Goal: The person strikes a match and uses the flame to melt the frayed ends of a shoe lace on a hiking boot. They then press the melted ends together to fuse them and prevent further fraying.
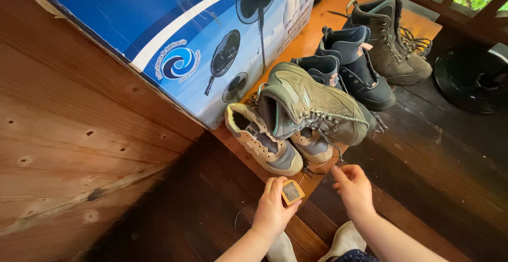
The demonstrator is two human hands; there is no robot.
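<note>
Left hand [272, 209], at six o'clock in the frame, is closed around a small tan square tag [292, 191]; right hand [353, 188] is half open and empty, fingers toward the dangling lace of the olive boot [317, 106] lying across the beige sneakers [264, 140]. Judged step: handling at the laces; next calls for a fine pinch. Shoes rest on an orange wooden shelf [312, 34] against plank walls, with a blue fan carton [174, 34] at eleven o'clock and dark boots [360, 66] at one o'clock.
</note>
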